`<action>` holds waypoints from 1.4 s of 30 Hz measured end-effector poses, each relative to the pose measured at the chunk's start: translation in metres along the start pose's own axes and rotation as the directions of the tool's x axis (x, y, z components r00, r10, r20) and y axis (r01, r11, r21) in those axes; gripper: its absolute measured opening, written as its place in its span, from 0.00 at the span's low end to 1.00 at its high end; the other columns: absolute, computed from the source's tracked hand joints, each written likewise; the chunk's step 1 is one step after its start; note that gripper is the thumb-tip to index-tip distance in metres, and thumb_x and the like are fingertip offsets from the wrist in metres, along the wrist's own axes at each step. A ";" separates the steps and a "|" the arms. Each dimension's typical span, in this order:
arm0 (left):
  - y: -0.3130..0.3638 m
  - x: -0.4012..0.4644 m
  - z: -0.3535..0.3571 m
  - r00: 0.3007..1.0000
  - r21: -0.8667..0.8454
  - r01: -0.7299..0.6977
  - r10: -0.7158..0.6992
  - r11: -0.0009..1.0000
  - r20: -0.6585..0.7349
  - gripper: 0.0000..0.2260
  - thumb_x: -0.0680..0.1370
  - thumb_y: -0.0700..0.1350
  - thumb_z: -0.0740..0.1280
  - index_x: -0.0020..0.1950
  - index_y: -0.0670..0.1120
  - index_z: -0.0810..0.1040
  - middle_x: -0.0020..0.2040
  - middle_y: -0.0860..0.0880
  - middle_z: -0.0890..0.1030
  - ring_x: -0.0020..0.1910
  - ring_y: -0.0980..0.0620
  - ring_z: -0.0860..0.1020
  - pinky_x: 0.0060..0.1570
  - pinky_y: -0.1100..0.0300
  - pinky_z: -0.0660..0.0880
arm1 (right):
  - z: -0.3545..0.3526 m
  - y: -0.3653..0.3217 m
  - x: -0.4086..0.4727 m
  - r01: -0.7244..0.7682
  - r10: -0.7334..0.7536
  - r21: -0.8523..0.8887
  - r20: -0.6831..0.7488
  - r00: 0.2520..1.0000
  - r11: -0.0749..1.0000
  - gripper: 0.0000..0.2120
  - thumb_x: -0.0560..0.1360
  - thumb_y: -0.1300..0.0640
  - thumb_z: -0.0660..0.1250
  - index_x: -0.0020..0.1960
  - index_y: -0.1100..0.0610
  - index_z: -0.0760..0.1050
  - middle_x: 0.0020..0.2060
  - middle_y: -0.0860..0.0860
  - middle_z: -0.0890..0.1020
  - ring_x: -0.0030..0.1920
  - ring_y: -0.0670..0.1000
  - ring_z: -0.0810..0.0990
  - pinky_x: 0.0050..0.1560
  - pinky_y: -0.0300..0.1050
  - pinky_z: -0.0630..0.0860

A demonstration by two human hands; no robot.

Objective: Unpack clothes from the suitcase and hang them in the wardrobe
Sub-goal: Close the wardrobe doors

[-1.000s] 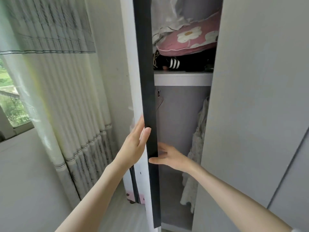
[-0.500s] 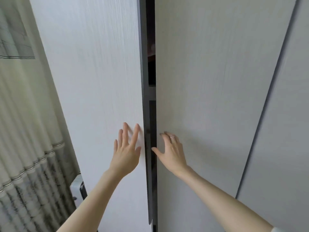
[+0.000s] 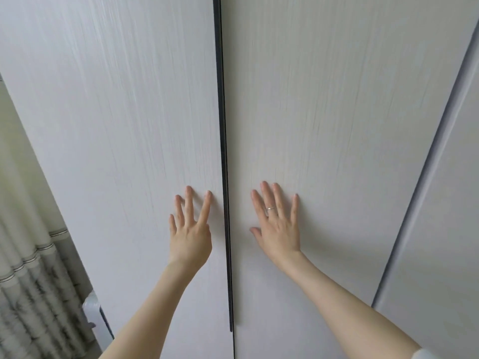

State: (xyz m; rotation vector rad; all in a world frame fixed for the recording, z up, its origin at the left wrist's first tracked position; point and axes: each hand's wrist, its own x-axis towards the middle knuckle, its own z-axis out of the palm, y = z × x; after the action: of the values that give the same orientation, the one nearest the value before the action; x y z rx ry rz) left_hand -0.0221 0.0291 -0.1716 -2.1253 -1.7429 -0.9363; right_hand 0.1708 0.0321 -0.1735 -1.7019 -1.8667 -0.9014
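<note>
Two pale wood-grain wardrobe doors fill the view, meeting at a thin dark seam down the middle. My left hand (image 3: 190, 229) lies flat on the left door (image 3: 116, 125), fingers straight and spread, just left of the seam. My right hand (image 3: 277, 224), wearing a ring, presses flat on the right door (image 3: 324, 112) beside the seam. The wardrobe's inside and the clothes are hidden behind the doors. A white suitcase corner (image 3: 94, 312) shows at the lower left, beside the left door.
A patterned curtain (image 3: 28, 294) hangs at the lower left next to the wardrobe. Another door panel (image 3: 445, 203) stands to the right, past a dark groove.
The left door swung from wide open to shut against the right one. Both hands went from its edge to flat on the door fronts, and the inside went out of sight.
</note>
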 end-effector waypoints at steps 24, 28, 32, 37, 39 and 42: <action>0.022 -0.105 0.055 0.936 -0.511 0.018 0.165 0.860 0.311 0.15 0.79 0.36 0.55 0.64 0.45 0.72 0.57 0.48 0.78 0.52 0.47 0.78 0.47 0.54 0.75 | 0.024 -0.005 -0.169 -0.248 0.150 0.211 0.393 0.907 0.946 0.15 0.64 0.61 0.72 0.51 0.59 0.79 0.49 0.54 0.82 0.46 0.56 0.83 0.41 0.51 0.79; 0.057 -0.150 0.087 0.801 -0.511 0.035 0.282 0.859 0.529 0.15 0.80 0.39 0.55 0.64 0.48 0.72 0.56 0.51 0.79 0.51 0.49 0.78 0.50 0.54 0.75 | 0.010 0.021 -0.250 -0.408 0.237 0.142 0.629 0.741 0.902 0.15 0.78 0.60 0.56 0.63 0.60 0.72 0.57 0.55 0.78 0.55 0.59 0.77 0.52 0.52 0.71; 0.089 -0.191 0.117 0.639 -0.521 0.010 0.395 0.853 0.660 0.15 0.80 0.39 0.55 0.64 0.50 0.72 0.56 0.52 0.79 0.54 0.51 0.77 0.54 0.55 0.74 | -0.007 0.044 -0.308 -0.522 0.348 0.040 0.702 0.622 0.852 0.15 0.80 0.58 0.53 0.63 0.58 0.71 0.55 0.54 0.78 0.55 0.56 0.76 0.47 0.47 0.67; 0.165 -0.255 0.158 0.397 -0.540 -0.042 0.510 0.841 0.763 0.14 0.80 0.41 0.55 0.63 0.50 0.72 0.57 0.51 0.78 0.58 0.51 0.76 0.58 0.57 0.72 | -0.028 0.099 -0.406 -0.675 0.514 -0.139 0.763 0.393 0.724 0.15 0.81 0.53 0.53 0.64 0.57 0.69 0.58 0.53 0.76 0.59 0.55 0.74 0.56 0.50 0.71; 0.193 -0.274 0.177 0.321 -0.529 -0.075 0.522 0.846 0.790 0.14 0.81 0.42 0.54 0.65 0.50 0.72 0.59 0.51 0.77 0.58 0.51 0.75 0.57 0.59 0.71 | -0.031 0.123 -0.441 -0.719 0.537 -0.179 0.786 0.306 0.671 0.16 0.81 0.52 0.53 0.66 0.56 0.68 0.60 0.53 0.76 0.60 0.54 0.74 0.58 0.51 0.71; 0.231 -0.304 0.210 0.297 -0.513 -0.066 0.508 0.856 0.809 0.15 0.81 0.42 0.54 0.65 0.49 0.71 0.59 0.50 0.76 0.58 0.51 0.75 0.54 0.62 0.69 | -0.025 0.157 -0.494 -0.744 0.557 -0.229 0.800 0.223 0.627 0.17 0.81 0.52 0.54 0.67 0.55 0.68 0.60 0.52 0.77 0.60 0.54 0.75 0.59 0.51 0.71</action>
State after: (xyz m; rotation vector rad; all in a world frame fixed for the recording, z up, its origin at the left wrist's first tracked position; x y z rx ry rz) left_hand 0.2374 -0.1552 -0.4688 -3.5490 -1.3547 0.2599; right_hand 0.3889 -0.3226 -0.4831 -2.6902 -1.2214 0.5900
